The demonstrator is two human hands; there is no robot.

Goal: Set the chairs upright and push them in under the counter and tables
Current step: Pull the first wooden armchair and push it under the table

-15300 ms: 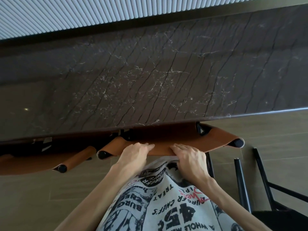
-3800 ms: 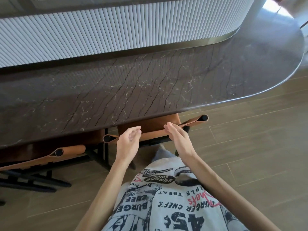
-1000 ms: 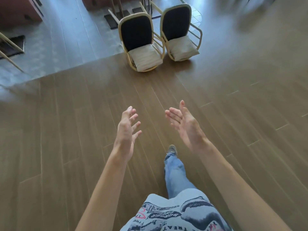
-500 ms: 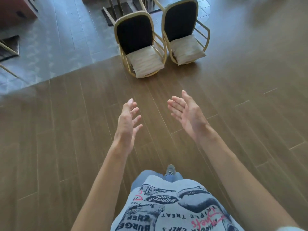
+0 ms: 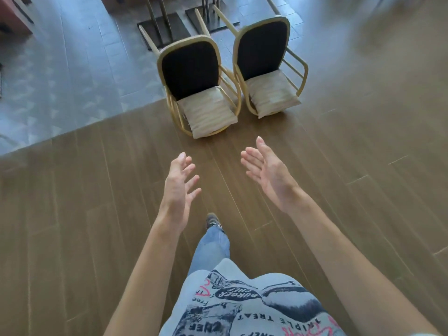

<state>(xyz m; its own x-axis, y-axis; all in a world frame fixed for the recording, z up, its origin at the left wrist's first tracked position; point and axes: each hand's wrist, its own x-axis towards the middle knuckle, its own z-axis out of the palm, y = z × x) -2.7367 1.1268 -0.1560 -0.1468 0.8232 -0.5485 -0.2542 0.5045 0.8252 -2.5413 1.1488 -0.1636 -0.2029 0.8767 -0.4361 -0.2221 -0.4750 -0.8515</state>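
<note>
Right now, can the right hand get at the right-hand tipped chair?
Probably not yet. The right hand is open and short of the right-hand chair, with bare wooden floor between them. Nothing blocks the way; stepping closer should do it.

The left chair [image 5: 191, 69] and right chair [image 5: 261, 49] lie tipped over side by side on the wood floor [image 5: 97, 214], legs pointing away; left hand [image 5: 178, 187] and right hand [image 5: 269, 170] hover short of them, fingers [image 5: 189, 167] relaxed, empty.

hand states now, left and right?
Left hand: open, fingers spread, holding nothing.
Right hand: open, palm up, holding nothing.
</note>
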